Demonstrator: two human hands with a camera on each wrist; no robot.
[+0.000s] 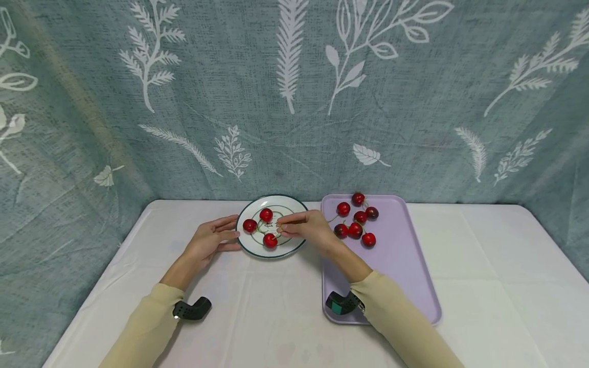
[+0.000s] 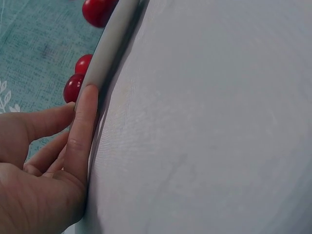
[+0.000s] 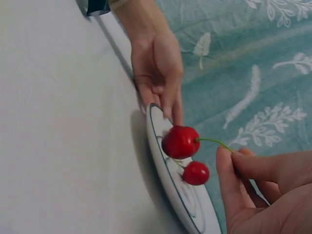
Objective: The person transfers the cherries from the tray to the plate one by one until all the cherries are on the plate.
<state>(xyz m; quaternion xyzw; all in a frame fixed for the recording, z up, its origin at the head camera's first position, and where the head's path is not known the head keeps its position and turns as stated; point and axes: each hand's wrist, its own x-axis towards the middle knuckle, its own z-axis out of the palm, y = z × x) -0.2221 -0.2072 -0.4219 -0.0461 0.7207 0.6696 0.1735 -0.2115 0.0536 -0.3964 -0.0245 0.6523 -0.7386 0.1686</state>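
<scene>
At the left rim of a white plate (image 1: 294, 249) with a dark green edge, my left hand (image 1: 209, 240) grips the rim between thumb and fingers. My right hand (image 1: 310, 230) reaches over the plate from the right. Thumb and fingertips pinch the thin green stem of a red cherry (image 3: 180, 142), which hangs over the near part of the plate. Two more cherries lie on the plate: one cherry (image 1: 266, 215) farther back and another cherry (image 1: 250, 226) to the left. The left wrist view has the plate edge-on, with the left fingers (image 2: 80, 136) against its rim.
A lilac tray (image 1: 400, 266) lies right of the plate, under the right forearm. Several cherries (image 1: 355, 230) with stems are grouped in its far half. White cloth (image 1: 257, 317) covers the table, and a teal leaf-patterned curtain (image 1: 257, 92) hangs along the back edge.
</scene>
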